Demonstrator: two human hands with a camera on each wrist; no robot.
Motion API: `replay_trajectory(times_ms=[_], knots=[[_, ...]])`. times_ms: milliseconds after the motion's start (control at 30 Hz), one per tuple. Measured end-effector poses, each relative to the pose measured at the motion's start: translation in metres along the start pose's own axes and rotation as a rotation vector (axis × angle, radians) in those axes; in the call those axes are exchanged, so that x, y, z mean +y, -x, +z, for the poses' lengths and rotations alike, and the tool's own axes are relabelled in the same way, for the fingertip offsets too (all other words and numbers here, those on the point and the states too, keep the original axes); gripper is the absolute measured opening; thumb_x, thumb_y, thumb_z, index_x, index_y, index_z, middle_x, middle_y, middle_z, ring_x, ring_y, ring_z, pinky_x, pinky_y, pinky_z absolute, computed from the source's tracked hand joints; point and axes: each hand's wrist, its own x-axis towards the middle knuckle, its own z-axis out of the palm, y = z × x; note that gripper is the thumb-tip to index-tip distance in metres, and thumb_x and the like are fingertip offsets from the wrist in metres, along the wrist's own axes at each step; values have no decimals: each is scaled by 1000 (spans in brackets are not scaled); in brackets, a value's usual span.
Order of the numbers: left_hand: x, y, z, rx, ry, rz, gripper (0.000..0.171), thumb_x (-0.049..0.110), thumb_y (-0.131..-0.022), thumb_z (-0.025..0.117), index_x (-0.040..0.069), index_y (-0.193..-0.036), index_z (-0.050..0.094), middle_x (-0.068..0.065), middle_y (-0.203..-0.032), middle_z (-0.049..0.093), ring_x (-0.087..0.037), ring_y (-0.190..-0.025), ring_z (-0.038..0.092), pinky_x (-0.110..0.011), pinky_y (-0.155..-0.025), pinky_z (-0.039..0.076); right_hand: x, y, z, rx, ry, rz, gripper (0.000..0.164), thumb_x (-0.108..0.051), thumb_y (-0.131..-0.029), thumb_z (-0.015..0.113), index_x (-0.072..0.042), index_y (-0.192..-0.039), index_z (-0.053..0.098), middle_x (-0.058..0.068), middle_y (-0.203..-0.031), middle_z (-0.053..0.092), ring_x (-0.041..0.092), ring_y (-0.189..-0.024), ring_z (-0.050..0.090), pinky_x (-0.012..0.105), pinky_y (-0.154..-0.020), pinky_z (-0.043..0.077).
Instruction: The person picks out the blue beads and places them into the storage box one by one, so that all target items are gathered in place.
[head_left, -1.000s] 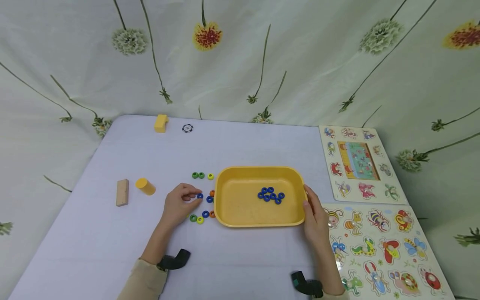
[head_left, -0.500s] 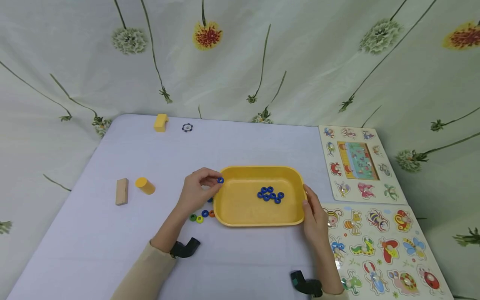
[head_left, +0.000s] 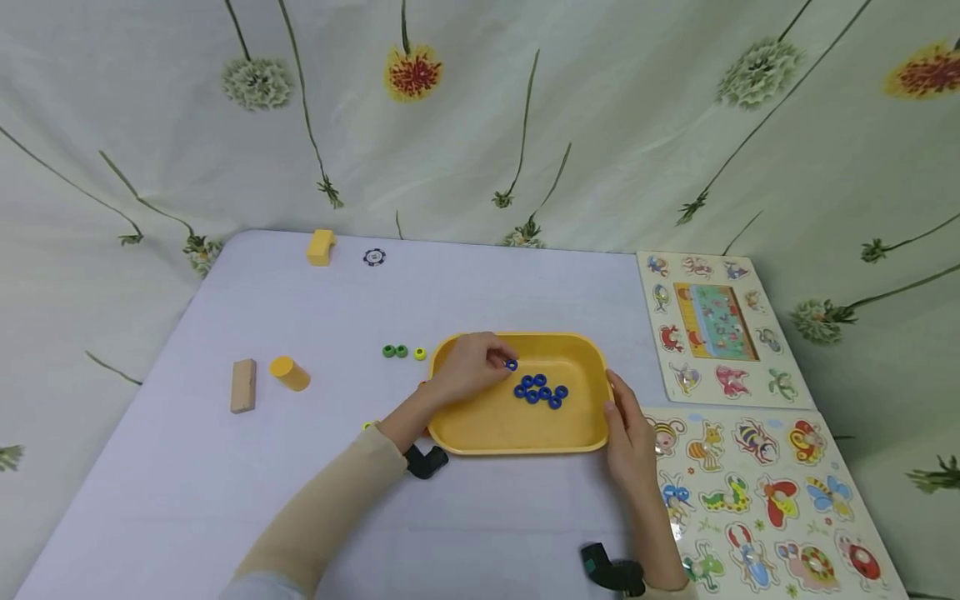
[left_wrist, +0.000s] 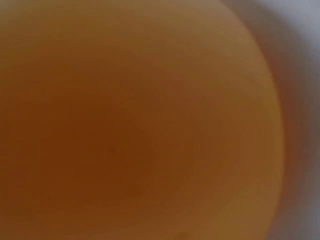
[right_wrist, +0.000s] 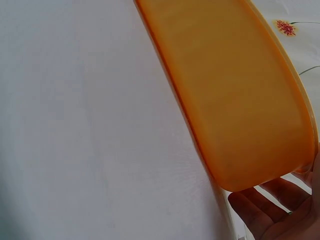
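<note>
My left hand (head_left: 474, 365) reaches over the left part of the yellow tray (head_left: 480, 433), pinching a blue ring-shaped bead (head_left: 512, 365) at its fingertips. Several more blue beads (head_left: 532, 397) lie grouped inside the tray, just right of that bead. At the tray's right end, my right hand (head_left: 632, 429) grips the rim; the right wrist view shows its fingers (right_wrist: 250, 207) against the end of the tray (right_wrist: 235, 100). A close, blurred orange-yellow surface of the tray (left_wrist: 150, 125) fills most of the left wrist view.
Green beads (head_left: 395, 351) and a yellow-green bead (head_left: 420, 353) lie left of the tray; others are partly hidden by the left arm. Farther left are a wooden block (head_left: 243, 386) and a yellow cylinder (head_left: 290, 373). Two picture puzzle boards (head_left: 772, 392) lie at right.
My left hand has lifted a blue bead from the table left of the tray and carried it right, over the tray's inside. The right hand and tray have stayed in place.
</note>
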Motion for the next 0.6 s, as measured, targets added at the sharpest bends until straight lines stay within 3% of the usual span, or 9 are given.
replay_trajectory(times_ms=[233,400,500,600], knots=[[-4,-9,16,-88,-70,30,14,5,-73,64,8,-86,67,3,-73,60,-7,-65,54,-17,-61,46,-2,1,0,5,-6,8,40,-21,-94,39,-40,-130,38,-10,-134,42,9,-125,38,33,-100,34],[-7,-9,20,-131,-82,22,18,1,-74,62,7,-90,66,-1,-78,61,-9,-67,54,-18,-63,47,-2,0,-1,9,8,-7,40,-21,-94,38,-38,-130,38,-9,-135,42,11,-124,39,34,-100,35],[-4,-3,19,-106,-137,36,22,0,-75,58,6,-95,65,-2,-86,62,-10,-73,54,-20,-68,47,0,-1,-1,7,4,-14,40,-21,-94,38,-37,-130,39,-9,-134,43,11,-124,39,34,-99,35],[3,12,13,-16,-228,86,25,2,-78,56,8,-100,64,0,-94,62,-10,-79,53,-22,-73,47,1,-1,0,-2,-3,-5,39,-21,-94,39,-38,-130,38,-9,-134,43,11,-123,40,34,-99,36]])
